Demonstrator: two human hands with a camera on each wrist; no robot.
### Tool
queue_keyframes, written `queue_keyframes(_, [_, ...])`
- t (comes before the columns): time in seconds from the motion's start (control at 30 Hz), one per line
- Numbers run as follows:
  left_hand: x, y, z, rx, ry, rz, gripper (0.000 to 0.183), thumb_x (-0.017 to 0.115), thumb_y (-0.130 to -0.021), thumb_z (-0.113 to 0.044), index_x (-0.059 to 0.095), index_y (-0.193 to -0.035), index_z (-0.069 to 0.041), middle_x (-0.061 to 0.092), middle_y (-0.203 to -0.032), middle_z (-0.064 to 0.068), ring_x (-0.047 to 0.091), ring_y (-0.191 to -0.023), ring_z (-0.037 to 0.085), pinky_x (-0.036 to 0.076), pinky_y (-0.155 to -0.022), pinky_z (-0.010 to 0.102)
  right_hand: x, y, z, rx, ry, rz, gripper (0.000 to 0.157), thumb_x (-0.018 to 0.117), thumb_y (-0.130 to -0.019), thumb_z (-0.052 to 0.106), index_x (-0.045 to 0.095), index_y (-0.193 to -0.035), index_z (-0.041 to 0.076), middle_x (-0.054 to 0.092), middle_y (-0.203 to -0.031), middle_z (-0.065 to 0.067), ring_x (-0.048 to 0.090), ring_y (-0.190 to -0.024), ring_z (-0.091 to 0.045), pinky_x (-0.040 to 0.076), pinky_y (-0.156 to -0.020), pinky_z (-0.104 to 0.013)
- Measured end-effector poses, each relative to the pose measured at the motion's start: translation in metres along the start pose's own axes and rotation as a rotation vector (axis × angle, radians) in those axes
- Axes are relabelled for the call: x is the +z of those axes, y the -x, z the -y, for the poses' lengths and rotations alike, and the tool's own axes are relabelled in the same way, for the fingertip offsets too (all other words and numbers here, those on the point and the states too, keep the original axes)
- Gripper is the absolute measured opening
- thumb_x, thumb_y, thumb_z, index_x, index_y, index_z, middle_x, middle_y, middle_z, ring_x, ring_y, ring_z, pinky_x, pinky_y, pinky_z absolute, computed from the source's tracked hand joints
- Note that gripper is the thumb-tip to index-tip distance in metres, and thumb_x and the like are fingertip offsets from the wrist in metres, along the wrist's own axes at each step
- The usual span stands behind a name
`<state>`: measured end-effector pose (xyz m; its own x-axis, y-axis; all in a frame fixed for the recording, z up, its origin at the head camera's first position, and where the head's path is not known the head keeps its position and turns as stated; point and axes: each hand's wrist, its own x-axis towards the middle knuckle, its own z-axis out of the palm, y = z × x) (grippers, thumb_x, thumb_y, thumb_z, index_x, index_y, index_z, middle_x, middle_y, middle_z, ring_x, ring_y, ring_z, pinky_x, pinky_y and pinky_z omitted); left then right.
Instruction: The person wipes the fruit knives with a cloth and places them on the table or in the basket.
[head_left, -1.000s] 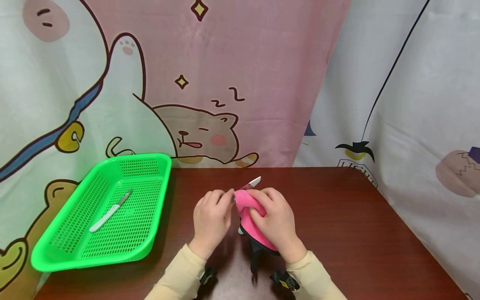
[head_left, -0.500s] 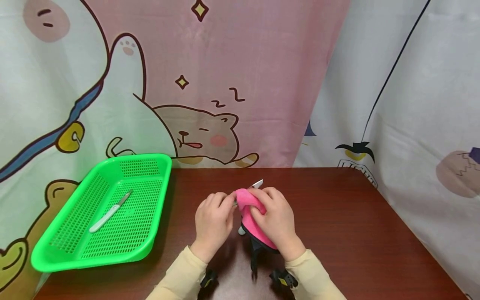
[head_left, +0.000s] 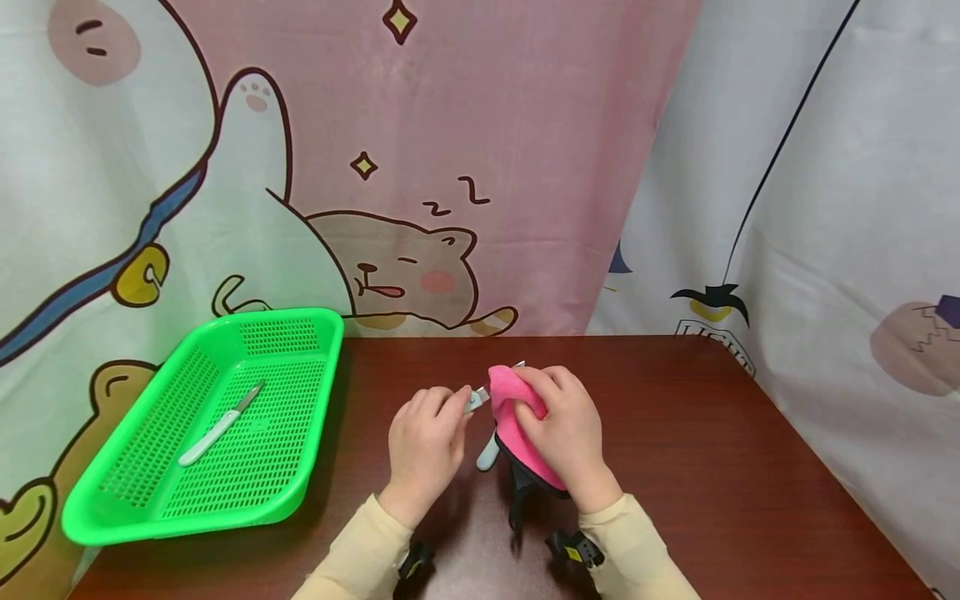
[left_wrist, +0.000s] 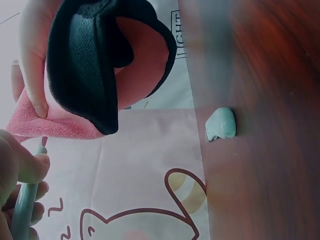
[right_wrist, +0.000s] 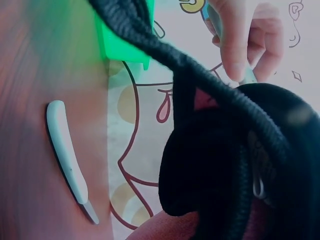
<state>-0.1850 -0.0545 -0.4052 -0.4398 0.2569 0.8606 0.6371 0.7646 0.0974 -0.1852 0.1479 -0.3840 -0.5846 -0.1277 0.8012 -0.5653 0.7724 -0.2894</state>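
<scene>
My left hand (head_left: 424, 446) grips a paring knife by its pale handle (left_wrist: 24, 210). Only the base of its blade (head_left: 483, 392) shows; the rest runs in at the fold of a pink fleecy cloth (head_left: 517, 429) with black trim. My right hand (head_left: 564, 433) pinches the cloth between thumb and fingers, and its black part (right_wrist: 210, 160) hangs below in the right wrist view. A second knife (right_wrist: 69, 155) with a white handle lies on the table under the cloth; in the head view its handle (head_left: 488, 454) is partly bared.
A green plastic basket (head_left: 318, 417) stands at the left of the brown table (head_left: 712, 467), holding another white-handled knife (head_left: 217, 429). A printed curtain (head_left: 540, 167) hangs behind the table's back edge.
My right hand and the cloth have shifted right, away from the left hand, which has barely moved. The held knife's blade base has come into sight, and more of the lying knife's handle shows.
</scene>
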Motion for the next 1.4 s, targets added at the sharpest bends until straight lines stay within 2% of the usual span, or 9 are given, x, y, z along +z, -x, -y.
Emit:
queue_keyframes(0.8, [0.002, 0.004, 0.002, 0.0, 0.029, -0.019, 0.026, 0.073, -0.086, -0.013, 0.07, -0.111, -0.009, 0.06, -0.088, 0.007, 0.058, -0.072, 0.024, 0.049, -0.057, 0.038, -0.014, -0.001, -0.015, 0.143, 0.031, -0.026, 0.042, 0.082, -0.071, 0.008, 0.072, -0.112, 0.013, 0.062, -0.093, -0.01, 0.058, -0.082, -0.027, 0.051, -0.067, -0.042])
queue_keyframes(1.4, [0.0, 0.003, 0.006, -0.023, 0.018, -0.005, 0.03, 0.077, -0.082, -0.01, 0.07, -0.112, -0.009, 0.061, -0.089, 0.007, 0.059, -0.073, 0.025, 0.049, -0.057, 0.038, -0.025, -0.003, -0.018, 0.142, 0.005, -0.089, 0.042, 0.082, -0.072, 0.006, 0.072, -0.112, 0.011, 0.063, -0.095, -0.011, 0.058, -0.082, -0.026, 0.049, -0.065, -0.042])
